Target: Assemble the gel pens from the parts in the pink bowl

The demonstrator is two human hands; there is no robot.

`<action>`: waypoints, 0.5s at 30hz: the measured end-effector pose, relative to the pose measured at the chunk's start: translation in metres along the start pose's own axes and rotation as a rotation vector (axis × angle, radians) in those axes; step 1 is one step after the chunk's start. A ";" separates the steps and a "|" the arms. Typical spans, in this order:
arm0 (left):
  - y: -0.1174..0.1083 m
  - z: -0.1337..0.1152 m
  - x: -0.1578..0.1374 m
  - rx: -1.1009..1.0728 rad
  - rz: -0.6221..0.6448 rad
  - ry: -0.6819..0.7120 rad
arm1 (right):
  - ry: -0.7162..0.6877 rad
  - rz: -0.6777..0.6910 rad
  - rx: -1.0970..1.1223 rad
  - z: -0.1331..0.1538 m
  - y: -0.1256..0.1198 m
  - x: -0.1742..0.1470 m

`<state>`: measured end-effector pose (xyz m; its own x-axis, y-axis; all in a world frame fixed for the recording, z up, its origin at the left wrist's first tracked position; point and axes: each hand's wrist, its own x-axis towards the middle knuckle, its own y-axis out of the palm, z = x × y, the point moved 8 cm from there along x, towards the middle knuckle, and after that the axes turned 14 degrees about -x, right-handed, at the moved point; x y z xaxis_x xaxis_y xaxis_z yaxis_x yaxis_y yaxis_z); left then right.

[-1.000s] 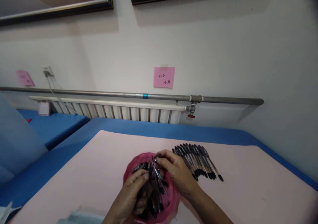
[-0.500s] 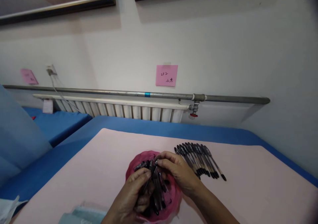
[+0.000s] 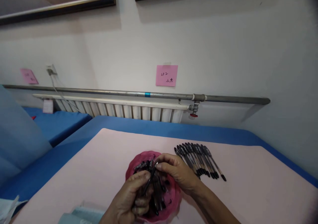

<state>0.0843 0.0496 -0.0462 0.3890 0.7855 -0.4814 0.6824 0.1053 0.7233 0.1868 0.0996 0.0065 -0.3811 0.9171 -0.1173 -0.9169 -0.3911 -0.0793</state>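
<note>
A pink basket (image 3: 177,204) stands on the pink mat, with several dark pen parts (image 3: 159,197) lying loose inside. Over it, my left hand (image 3: 135,192) is closed on a black pen (image 3: 151,178), thumb pressed along its side. The fingertips of my right hand (image 3: 175,171) pinch the upper end of that same pen, where a small shiny tip shows. Exactly which part each hand grips is partly hidden by the fingers. To the right of the basket, several capped black pens (image 3: 198,159) lie side by side in a slanted row.
The pink mat (image 3: 248,184) covers a blue table (image 3: 159,126). A light blue cloth (image 3: 81,215) lies at the near left edge. Behind the table are a white radiator (image 3: 124,111), a metal pipe (image 3: 111,92) and a valve with a red handle (image 3: 193,115).
Both hands stay over the basket, with only slight finger movement around the pen. My left hand has shifted a little to the left. The row of pens is unchanged.
</note>
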 end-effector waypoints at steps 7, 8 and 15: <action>0.001 -0.009 0.003 0.026 -0.015 0.111 | 0.041 -0.055 0.082 -0.012 0.007 0.006; 0.001 -0.011 0.004 0.005 -0.014 0.124 | 0.039 -0.039 0.124 -0.013 0.009 0.007; 0.001 -0.009 0.008 0.001 0.025 0.097 | 0.004 -0.047 0.209 -0.017 0.012 0.010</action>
<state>0.0823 0.0609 -0.0451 0.3443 0.8434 -0.4124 0.6738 0.0839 0.7341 0.1736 0.1031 -0.0123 -0.3376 0.9333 -0.1222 -0.9383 -0.3233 0.1223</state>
